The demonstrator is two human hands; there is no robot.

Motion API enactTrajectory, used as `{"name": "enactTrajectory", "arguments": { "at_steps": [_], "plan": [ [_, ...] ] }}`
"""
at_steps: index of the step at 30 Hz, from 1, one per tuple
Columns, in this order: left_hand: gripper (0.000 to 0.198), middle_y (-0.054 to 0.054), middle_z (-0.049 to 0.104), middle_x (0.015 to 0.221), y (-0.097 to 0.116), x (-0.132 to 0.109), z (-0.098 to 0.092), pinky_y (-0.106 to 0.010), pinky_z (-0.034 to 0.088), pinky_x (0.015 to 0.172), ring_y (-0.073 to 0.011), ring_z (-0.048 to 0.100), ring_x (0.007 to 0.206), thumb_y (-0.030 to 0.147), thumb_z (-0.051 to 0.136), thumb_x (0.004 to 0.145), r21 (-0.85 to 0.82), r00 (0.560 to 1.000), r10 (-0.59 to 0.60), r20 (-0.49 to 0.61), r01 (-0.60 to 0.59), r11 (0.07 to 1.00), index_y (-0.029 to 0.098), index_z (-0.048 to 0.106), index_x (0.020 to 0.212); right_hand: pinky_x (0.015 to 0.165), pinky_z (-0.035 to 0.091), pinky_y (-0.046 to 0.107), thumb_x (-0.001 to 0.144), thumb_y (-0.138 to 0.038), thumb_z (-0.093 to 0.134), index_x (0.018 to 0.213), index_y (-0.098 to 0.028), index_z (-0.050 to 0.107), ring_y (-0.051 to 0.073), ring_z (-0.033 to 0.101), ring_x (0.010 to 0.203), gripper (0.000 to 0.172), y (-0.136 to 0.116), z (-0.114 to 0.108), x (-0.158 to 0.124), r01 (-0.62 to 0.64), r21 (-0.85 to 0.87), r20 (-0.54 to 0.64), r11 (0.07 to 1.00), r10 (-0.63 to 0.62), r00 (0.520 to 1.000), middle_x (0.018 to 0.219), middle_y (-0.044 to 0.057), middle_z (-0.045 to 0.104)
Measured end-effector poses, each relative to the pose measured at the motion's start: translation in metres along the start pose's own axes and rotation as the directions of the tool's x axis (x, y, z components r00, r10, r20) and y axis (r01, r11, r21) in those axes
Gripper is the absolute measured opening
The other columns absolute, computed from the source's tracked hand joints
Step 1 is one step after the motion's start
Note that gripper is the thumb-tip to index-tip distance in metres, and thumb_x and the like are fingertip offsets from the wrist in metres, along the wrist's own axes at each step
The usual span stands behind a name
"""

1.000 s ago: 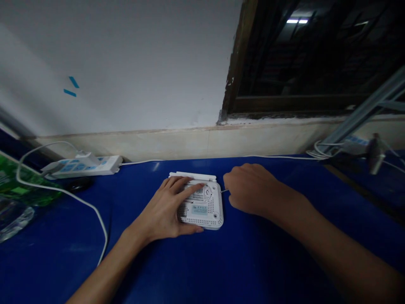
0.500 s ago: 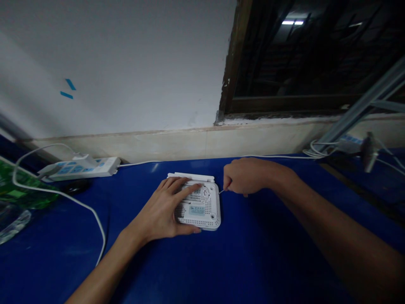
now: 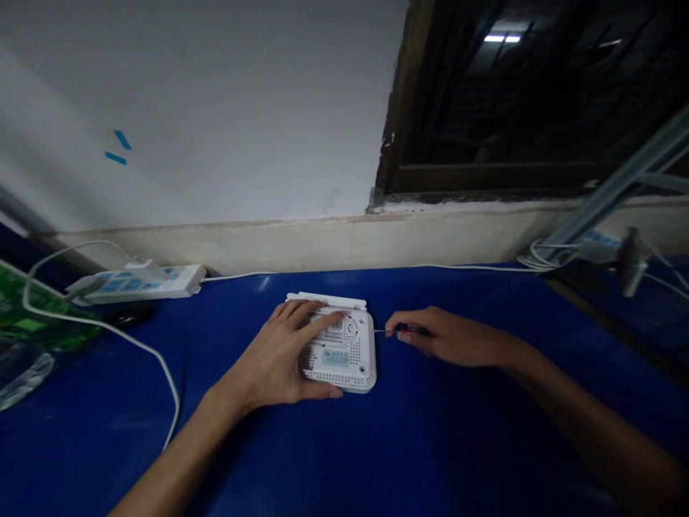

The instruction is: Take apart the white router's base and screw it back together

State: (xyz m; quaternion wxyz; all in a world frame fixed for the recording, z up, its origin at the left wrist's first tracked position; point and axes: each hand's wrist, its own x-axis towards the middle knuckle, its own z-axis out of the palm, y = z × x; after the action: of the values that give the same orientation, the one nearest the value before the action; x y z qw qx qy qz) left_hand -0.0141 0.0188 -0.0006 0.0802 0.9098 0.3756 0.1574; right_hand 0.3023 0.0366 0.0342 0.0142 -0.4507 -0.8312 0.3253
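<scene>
A white router lies label side up on the blue table, its folded antenna bar along the far edge. My left hand presses over its left half, fingers across the top and thumb along the near side. In my right hand is a screwdriver with a thin metal shaft and a handle showing some red. The shaft points left, and its tip meets the router's right edge; whether it sits inside the seam I cannot tell. Most of the handle is hidden by my fingers.
A white power strip with a plug in it stands at the back left; a white cable loops down from it. Green plastic packaging lies at the far left. Along the wall runs another cable, towards a metal post.
My right hand has lowered and moved slightly right, turning from a bent-wrist fist to a grip in line with the screwdriver. The shaft now lies nearly level. My left hand and the router stay put.
</scene>
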Motion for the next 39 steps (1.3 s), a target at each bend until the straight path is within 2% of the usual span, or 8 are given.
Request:
{"name": "enactTrajectory", "arguments": {
  "at_steps": [3,6,13,21,28,34,36,39],
  "plan": [
    [0.106,-0.014,0.045,0.152,0.000,0.000,0.000,-0.064,0.033,0.113,-0.0399,0.043,0.136,0.074,0.078,0.069,-0.012,1.000,-0.002,-0.008,0.002,1.000,0.034,0.034,0.157,0.062,0.039,0.026,0.105,-0.039,0.041,0.123,-0.024,0.064,0.015,0.056,0.063,0.033,0.014,0.030,-0.004,0.033,0.138,-0.139,0.990,-0.013,0.990,0.070,-0.002,0.061],
    [0.107,-0.013,0.045,0.152,0.000,-0.001,0.000,-0.062,0.035,0.112,-0.0388,0.043,0.137,0.072,0.079,0.069,-0.037,1.000,-0.002,-0.020,0.001,0.999,0.034,0.032,0.158,0.062,0.040,0.026,0.105,-0.040,0.042,0.125,-0.024,0.063,0.015,0.056,0.064,0.033,0.017,0.048,-0.007,0.025,0.200,-0.232,0.979,0.023,0.972,0.070,-0.003,0.059],
    [0.106,-0.011,0.040,0.156,0.002,-0.001,0.001,-0.058,0.036,0.113,-0.0374,0.041,0.139,0.072,0.078,0.071,-0.112,0.997,-0.038,-0.074,0.029,0.993,0.035,0.030,0.158,0.062,0.041,0.027,0.106,-0.045,0.042,0.127,-0.022,0.059,0.015,0.054,0.064,0.036,0.012,0.057,-0.010,0.060,0.363,-0.321,0.930,0.065,0.945,0.071,-0.003,0.055],
    [0.108,-0.011,0.042,0.155,0.002,0.000,0.000,-0.060,0.034,0.114,-0.0382,0.041,0.137,0.072,0.079,0.069,-0.113,0.997,-0.036,-0.068,0.028,0.993,0.034,0.030,0.158,0.063,0.044,0.027,0.106,-0.042,0.039,0.127,-0.024,0.060,0.015,0.060,0.064,0.034,0.010,0.073,-0.009,0.040,0.265,-0.429,0.963,0.081,0.900,0.073,-0.002,0.062],
    [0.108,-0.013,0.048,0.148,0.008,0.003,-0.004,-0.059,0.037,0.111,-0.0382,0.046,0.131,0.075,0.079,0.067,-0.046,0.999,-0.037,-0.038,0.035,0.998,0.031,0.037,0.156,0.064,0.045,0.027,0.106,-0.044,0.039,0.128,-0.024,0.060,0.015,0.062,0.065,0.036,0.005,0.068,-0.010,0.024,0.236,-0.412,0.972,0.078,0.908,0.073,-0.002,0.063],
    [0.108,-0.015,0.047,0.149,0.010,0.003,0.001,-0.064,0.035,0.109,-0.0431,0.045,0.133,0.072,0.076,0.070,0.038,0.987,-0.153,-0.047,0.155,0.987,0.033,0.031,0.159,0.061,0.045,0.027,0.105,-0.046,0.041,0.132,-0.022,0.060,0.016,0.062,0.065,0.040,-0.005,0.048,-0.010,-0.055,0.240,-0.311,0.969,0.131,0.941,0.072,0.000,0.066],
    [0.108,-0.014,0.044,0.153,0.005,-0.001,-0.004,-0.064,0.034,0.110,-0.0436,0.043,0.136,0.064,0.079,0.070,0.039,0.989,-0.149,-0.023,0.150,0.988,0.035,0.027,0.160,0.063,0.047,0.028,0.104,-0.048,0.044,0.133,-0.024,0.060,0.018,0.064,0.069,0.041,-0.008,0.042,-0.011,-0.057,0.243,-0.293,0.968,0.129,0.947,0.078,0.002,0.069],
    [0.110,-0.011,0.042,0.156,-0.005,-0.009,-0.013,-0.060,0.034,0.113,-0.0412,0.040,0.140,0.046,0.083,0.067,0.012,0.994,-0.098,0.046,0.098,0.995,0.037,0.025,0.160,0.074,0.053,0.034,0.100,-0.048,0.051,0.135,-0.027,0.062,0.022,0.068,0.087,0.042,-0.013,0.035,-0.013,-0.027,0.255,-0.281,0.967,0.100,0.955,0.105,0.007,0.073]
  ]
}}
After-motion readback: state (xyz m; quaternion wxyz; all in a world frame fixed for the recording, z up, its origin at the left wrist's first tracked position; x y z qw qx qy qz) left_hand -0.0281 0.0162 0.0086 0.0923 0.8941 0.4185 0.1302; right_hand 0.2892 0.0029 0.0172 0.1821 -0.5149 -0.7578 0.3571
